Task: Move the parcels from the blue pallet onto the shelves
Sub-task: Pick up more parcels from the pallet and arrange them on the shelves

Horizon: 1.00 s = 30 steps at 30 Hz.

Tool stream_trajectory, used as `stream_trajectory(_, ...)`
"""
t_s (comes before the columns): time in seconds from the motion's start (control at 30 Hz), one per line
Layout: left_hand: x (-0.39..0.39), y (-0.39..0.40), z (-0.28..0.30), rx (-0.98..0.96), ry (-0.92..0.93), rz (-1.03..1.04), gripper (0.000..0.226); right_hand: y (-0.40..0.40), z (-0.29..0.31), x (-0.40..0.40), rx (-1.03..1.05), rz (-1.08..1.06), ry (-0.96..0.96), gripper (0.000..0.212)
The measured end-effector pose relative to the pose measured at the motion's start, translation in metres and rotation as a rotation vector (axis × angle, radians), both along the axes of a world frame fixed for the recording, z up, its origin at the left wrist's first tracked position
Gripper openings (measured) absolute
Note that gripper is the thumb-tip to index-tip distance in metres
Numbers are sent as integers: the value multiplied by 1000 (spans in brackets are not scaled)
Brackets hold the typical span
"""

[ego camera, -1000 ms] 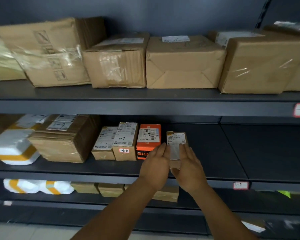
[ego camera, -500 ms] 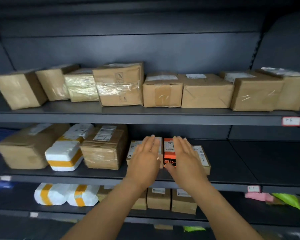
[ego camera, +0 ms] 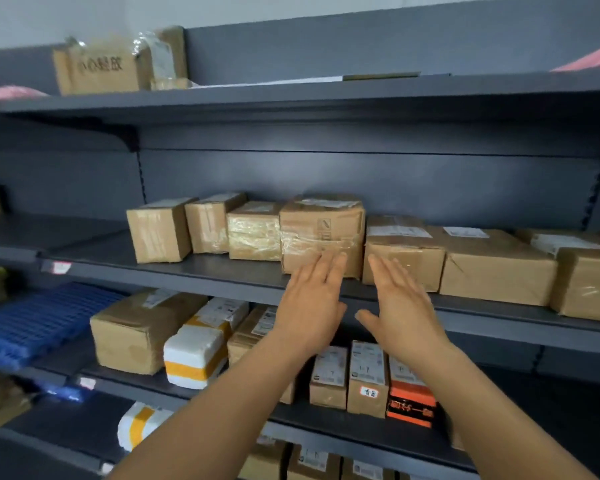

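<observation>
Both your hands are up in front of the shelves, and each grip is open and holds nothing. Your left hand (ego camera: 312, 306) has flat, straight fingers. Its fingertips reach the front of a taped brown box (ego camera: 321, 233) on the middle shelf (ego camera: 174, 271); you cannot tell if they touch it. Your right hand (ego camera: 400, 306) is just beside the left one, palm turned inward, thumb sticking out. Its fingertips point at a brown parcel with a white label (ego camera: 400, 252) right behind them.

More brown parcels stand in a row on both sides of your hands. Below your wrists, on the lower shelf (ego camera: 326, 419), sit small boxes (ego camera: 349, 379) and an orange box (ego camera: 411, 405). Left of your left arm there is a white parcel with yellow tape (ego camera: 194, 356) and a big brown parcel (ego camera: 136, 332). The blue pallet (ego camera: 39, 322) is far off to the left of your grip, with nothing showing on the part you can see.
</observation>
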<state>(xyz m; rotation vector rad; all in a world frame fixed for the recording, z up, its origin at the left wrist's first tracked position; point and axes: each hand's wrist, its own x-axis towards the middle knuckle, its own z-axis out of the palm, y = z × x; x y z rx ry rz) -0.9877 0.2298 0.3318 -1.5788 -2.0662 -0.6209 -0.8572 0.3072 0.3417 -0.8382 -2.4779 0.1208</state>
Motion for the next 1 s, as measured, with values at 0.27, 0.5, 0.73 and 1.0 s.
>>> stream_trajectory(0.27,-73,27,45,-34,52,197,82,53,45,-73,94,31,-48,96)
stream_trajectory(0.5,-141,9,58,-75,40,413,83,77,64,-126,61,-9,-116,86)
stream_trajectory(0.73,-206,-27,54,-148,-23,532,88,78,62,-161,100,-5,-80,70)
stream_trajectory(1.0,-281,-60,55,-227,-118,600,91,60,61,-208,111,-24,-57,68)
